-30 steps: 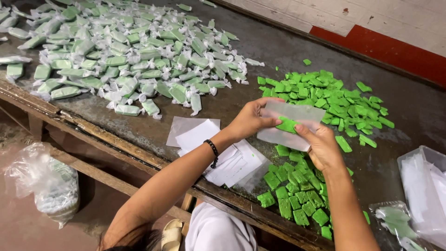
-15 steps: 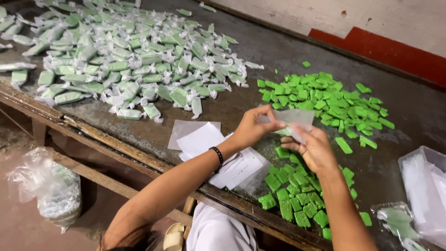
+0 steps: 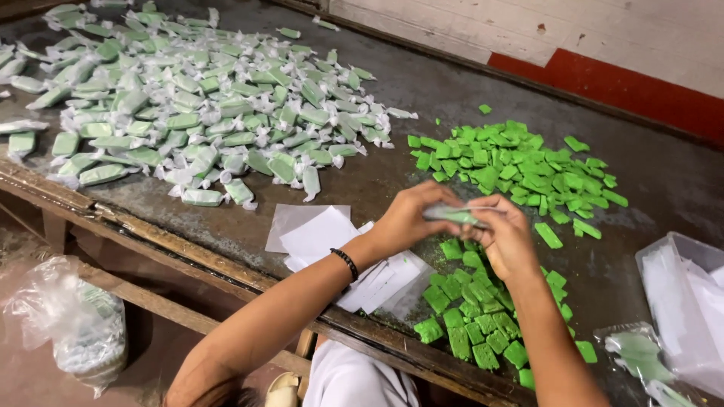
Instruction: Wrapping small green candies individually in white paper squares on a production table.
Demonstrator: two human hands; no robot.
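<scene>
Both hands meet above the dark table [image 3: 422,83], holding one green piece rolled in a clear wrapper [image 3: 455,215]. My left hand [image 3: 411,218] pinches its left end, with a black band on that wrist. My right hand [image 3: 504,235] grips its right end. Below them lie loose unwrapped green pieces [image 3: 467,316], and more are heaped further back [image 3: 513,166]. A stack of flat clear and white wrapper sheets [image 3: 320,234] lies just left of my left forearm.
A large heap of wrapped green pieces [image 3: 188,113] covers the table's left part. A clear plastic box [image 3: 682,301] of wrappers stands at the right edge. A plastic bag [image 3: 72,324] of wrapped pieces sits on the floor at lower left. The table's wooden front edge [image 3: 188,260] runs diagonally.
The flat wrapper with the green piece on it has been rolled around the piece. Both hands have closed in on its ends and dropped slightly toward the table.
</scene>
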